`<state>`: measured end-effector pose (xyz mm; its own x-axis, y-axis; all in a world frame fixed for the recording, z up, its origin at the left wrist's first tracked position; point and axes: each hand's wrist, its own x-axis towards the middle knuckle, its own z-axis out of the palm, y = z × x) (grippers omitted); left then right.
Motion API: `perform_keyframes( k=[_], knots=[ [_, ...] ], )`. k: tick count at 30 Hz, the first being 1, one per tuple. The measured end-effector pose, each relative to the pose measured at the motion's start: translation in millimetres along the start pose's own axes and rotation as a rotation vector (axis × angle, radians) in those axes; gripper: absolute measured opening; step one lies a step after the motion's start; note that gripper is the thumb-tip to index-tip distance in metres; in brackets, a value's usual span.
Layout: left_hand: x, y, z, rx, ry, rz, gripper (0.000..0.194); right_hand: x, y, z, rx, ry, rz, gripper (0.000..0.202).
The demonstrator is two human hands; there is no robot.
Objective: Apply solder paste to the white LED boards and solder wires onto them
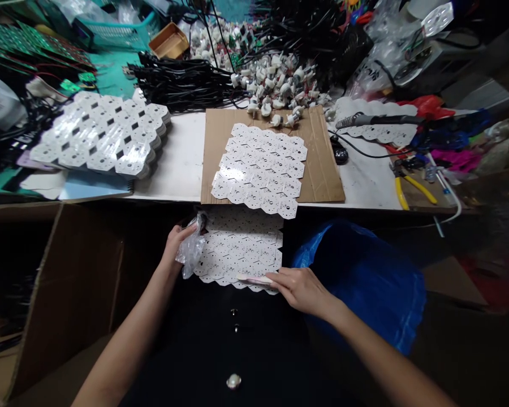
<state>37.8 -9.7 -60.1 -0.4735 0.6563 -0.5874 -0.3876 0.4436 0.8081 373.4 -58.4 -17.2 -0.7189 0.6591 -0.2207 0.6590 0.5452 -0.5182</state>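
My left hand (178, 242) is closed on a crumpled clear plastic bag (192, 251), at the left edge of a white circuit-board panel (241, 249). That panel lies just below the table edge, in front of my dark clothing; its far end is in shadow. In my right hand (299, 287) is a slim white-and-pink toothbrush-like tool (254, 279), resting along the panel's near edge. Its working end is too small to make out. Beyond, a second white panel (261, 167) sits on brown cardboard (322, 169), its near edge overhanging the table.
Stacked white panels (104, 135) stand at the left, with black cables (182, 82) behind them. White components (275, 85) are heaped at the back. To the right lie a soldering iron (377, 120) and yellow-handled pliers (411, 183). Below gapes a blue bag (365, 277).
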Motion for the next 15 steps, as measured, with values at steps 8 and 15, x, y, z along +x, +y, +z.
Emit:
perform_keyframes(
  k=[8,15],
  knots=[
    [1,0,-2.4,0.031,0.002,-0.007,0.053,31,-18,6,-0.082,-0.036,0.044,0.028],
    [5,-3,-4.1,0.01,-0.004,-0.013,0.054,52,-34,4,-0.067,-0.064,0.015,0.029]
  ],
)
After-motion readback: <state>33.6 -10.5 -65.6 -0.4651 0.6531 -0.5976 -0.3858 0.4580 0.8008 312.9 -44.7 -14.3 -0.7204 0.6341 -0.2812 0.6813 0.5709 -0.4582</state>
